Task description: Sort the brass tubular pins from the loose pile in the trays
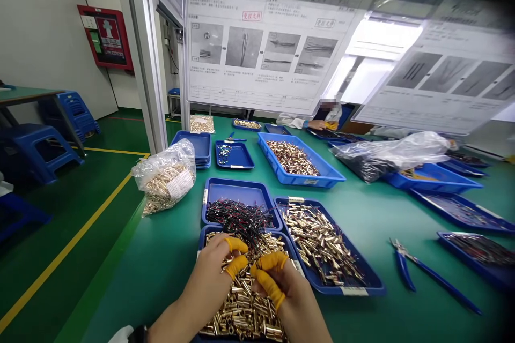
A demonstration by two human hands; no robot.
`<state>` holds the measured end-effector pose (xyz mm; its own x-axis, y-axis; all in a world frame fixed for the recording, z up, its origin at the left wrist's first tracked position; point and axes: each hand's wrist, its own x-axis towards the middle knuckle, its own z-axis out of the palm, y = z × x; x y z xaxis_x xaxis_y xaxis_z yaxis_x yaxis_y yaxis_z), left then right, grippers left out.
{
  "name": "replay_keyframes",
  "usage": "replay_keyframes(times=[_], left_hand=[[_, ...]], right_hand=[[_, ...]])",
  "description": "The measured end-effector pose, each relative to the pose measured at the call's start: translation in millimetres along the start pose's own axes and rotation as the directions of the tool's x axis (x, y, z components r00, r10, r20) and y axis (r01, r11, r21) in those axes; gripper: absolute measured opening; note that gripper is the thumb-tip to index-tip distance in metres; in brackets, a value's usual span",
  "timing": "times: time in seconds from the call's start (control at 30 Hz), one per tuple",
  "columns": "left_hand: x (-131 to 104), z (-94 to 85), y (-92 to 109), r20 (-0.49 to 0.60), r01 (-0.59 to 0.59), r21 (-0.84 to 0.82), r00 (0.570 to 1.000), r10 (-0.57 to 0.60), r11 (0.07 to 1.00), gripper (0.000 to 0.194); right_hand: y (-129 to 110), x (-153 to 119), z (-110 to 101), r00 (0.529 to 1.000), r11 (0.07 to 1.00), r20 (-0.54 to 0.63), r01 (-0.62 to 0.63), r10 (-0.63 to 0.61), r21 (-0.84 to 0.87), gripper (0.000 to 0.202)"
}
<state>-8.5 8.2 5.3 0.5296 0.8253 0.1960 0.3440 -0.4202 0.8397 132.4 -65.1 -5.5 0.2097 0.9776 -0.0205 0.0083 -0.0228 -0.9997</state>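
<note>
My left hand point(213, 265) is over a blue tray of brass-coloured metal tubes point(245, 305). Its thumb and index finger, in yellow finger cots, are apart, and I see nothing between them. Beside it, my right hand point(281, 281) has its yellow-covered thumb and index finger pinched together above the same tubes. Whatever lies at those fingertips is too small to make out. Just beyond both hands, black and red wires point(237, 217) lie heaped in a blue tray point(237, 190), some trailing over onto the tubes.
Right of my hands is a tray of brass pieces point(322, 241), then blue-handled pliers point(426, 273). A bag of tubes point(169, 179) stands at the left table edge. Behind are a full blue bin point(298, 158) and stacked trays point(195, 144). Instruction sheets point(261, 86) hang ahead; another person's hand point(319, 125) shows beyond.
</note>
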Motion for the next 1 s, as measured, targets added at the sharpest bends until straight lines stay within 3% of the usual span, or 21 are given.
replay_keyframes(times=[0.07, 0.23, 0.3, 0.37, 0.47, 0.63, 0.77, 0.87, 0.93, 1.0], left_hand=[[-2, 3.1, 6, 0.072, 0.007, -0.122, 0.997, 0.002, 0.992, 0.017], [1, -0.7, 7, 0.120, 0.102, -0.275, 0.990, -0.072, 0.956, 0.012], [4, -8.1, 6, 0.177, 0.157, -0.249, 0.978, -0.114, 0.956, 0.011], [4, -15.7, 4, 0.264, 0.158, -0.060, 0.955, -0.137, 0.986, 0.017], [1, -21.3, 3, 0.411, -0.018, 0.270, 0.906, -0.098, 0.963, 0.029], [-6, -17.5, 7, 0.515, -0.312, 0.414, 0.855, 0.062, 0.855, 0.038], [-9, -15.5, 11, 0.533, -0.371, 0.445, 0.841, 0.092, 0.815, 0.036], [-9, -14.0, 6, 0.511, -0.354, 0.382, 0.851, 0.124, 0.854, 0.033], [-7, -11.9, 2, 0.444, -0.276, 0.304, 0.888, 0.121, 0.912, 0.029], [-5, -8.7, 0, 0.328, -0.127, 0.183, 0.943, 0.062, 0.975, 0.021]], right_hand=[[-1, 0, 3, 0.999, 1.000, 0.032, -0.008, 0.007, 0.019, 0.027], [-7, 0, 6, 0.996, 0.980, 0.039, -0.085, 0.079, 0.182, 0.033], [-9, 1, 3, 0.998, 0.973, -0.016, -0.063, 0.068, 0.222, 0.031], [-11, 2, -3, 0.995, 0.969, -0.081, -0.035, 0.057, 0.244, 0.029], [-11, 5, -11, 0.990, 0.963, -0.097, -0.074, 0.102, 0.261, 0.029], [-10, 7, -13, 0.980, 0.950, 0.006, -0.196, 0.200, 0.242, 0.027], [-8, 9, -11, 0.974, 0.952, -0.020, -0.217, 0.226, 0.216, 0.029], [-7, 10, -11, 0.982, 0.961, 0.007, -0.188, 0.190, 0.202, 0.026], [-8, 9, -11, 0.990, 0.976, 0.019, -0.140, 0.138, 0.164, 0.024], [-8, 7, -11, 0.997, 0.994, -0.012, -0.071, 0.072, 0.084, 0.023]])
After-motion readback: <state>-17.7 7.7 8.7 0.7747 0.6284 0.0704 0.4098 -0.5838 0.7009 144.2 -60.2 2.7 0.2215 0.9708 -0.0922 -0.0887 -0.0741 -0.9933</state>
